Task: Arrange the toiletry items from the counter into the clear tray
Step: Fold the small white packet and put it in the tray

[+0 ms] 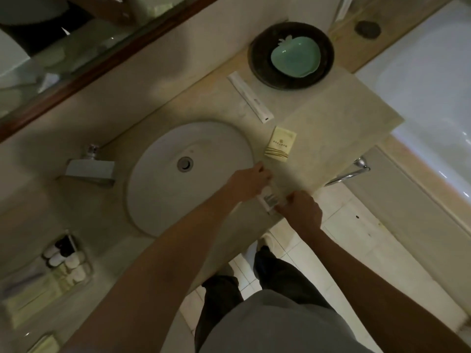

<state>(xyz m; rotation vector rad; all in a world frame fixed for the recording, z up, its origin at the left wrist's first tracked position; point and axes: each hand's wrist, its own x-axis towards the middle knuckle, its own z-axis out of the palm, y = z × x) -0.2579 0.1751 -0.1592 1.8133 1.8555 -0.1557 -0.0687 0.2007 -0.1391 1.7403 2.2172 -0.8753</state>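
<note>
I have both hands, left hand (pixel 248 180) and right hand (pixel 300 208), clenched on a small packet (pixel 267 200) at the bench (pixel 331 138) edge; the clear tray (pixel 63 266) already holds bottles, while the long sachet (pixel 251 98) and cream packet (pixel 280 145) remain

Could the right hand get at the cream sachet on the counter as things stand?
Probably yes: the cream sachet lies bare on the counter, nothing between. But the right hand already shares a small packet with the left hand.

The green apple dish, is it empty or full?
Empty. The green apple dish shows only its smooth inside, sitting on the dark round plate.
</note>
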